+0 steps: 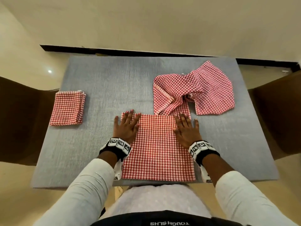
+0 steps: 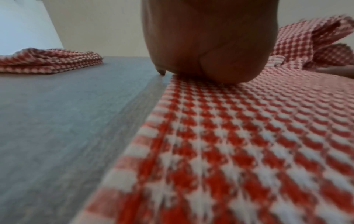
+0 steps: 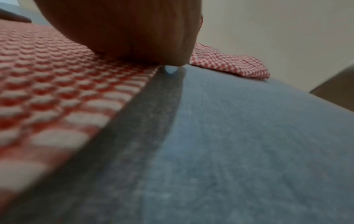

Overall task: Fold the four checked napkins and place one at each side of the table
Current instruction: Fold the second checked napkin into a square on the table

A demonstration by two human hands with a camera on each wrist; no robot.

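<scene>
A red-and-white checked napkin (image 1: 157,147) lies flat at the near middle of the table, folded into a rectangle. My left hand (image 1: 126,126) presses flat on its far left corner, fingers straight. My right hand (image 1: 186,129) presses flat on its far right corner in the same way. In the left wrist view the palm (image 2: 201,50) rests on the napkin's left edge (image 2: 220,136). The right wrist view has the palm (image 3: 134,34) on the napkin's right edge (image 3: 57,91). A small folded napkin (image 1: 68,108) sits by the left edge. Crumpled unfolded napkins (image 1: 193,88) lie at the far right.
The grey table top (image 1: 105,82) is bare in its far left and middle. Dark brown chairs stand at the left (image 1: 17,118) and the right (image 1: 280,115). The table's near edge is just past the napkin, against my body.
</scene>
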